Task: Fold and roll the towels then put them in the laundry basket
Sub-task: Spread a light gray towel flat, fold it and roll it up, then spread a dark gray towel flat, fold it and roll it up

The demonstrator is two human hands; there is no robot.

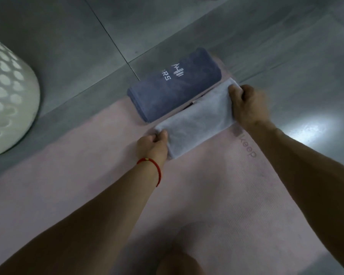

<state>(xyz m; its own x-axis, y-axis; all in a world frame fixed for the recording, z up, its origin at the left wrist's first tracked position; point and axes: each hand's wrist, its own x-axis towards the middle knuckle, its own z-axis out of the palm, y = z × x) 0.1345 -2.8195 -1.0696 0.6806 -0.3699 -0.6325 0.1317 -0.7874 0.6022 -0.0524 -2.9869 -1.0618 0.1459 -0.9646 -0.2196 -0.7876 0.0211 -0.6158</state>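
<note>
While both forearms reach fwd over the mat, findings as follows:

Left hand (154,144): knuckles up, fingers curled, pinching the near-left corner of the light grey towel (196,120). Wrist slightly bent; forearm runs from lower left of view diagonally up to the towel.

Left wrist: red string bracelet (155,168) worn just behind the hand.

Right hand (249,105): back of hand up, fingers curled over the towel's far-right end, gripping the edge. Forearm comes in from right edge of view, angled up-left.

Light grey towel: folded into a long narrow band, lying flat on the pink mat (216,195), stretched between the two hands. Long axis runs diagonally, near-left to far-right.

Dark blue towel (173,86): folded rectangle w/ white embroidered logo and letters, lying just beyond the grey one, long sides parallel and about touching. Rests at the mat's far end, partly over the floor.

Laundry basket (8,92): white, perforated w/ round holes, standing on the floor at left of view, well apart from both towels. Only part in frame; contents cannot be seen.

Pink mat: printed word "keep" near right hand's wrist.

Floor (87,46): grey tiles, bright light reflection at right.
</note>
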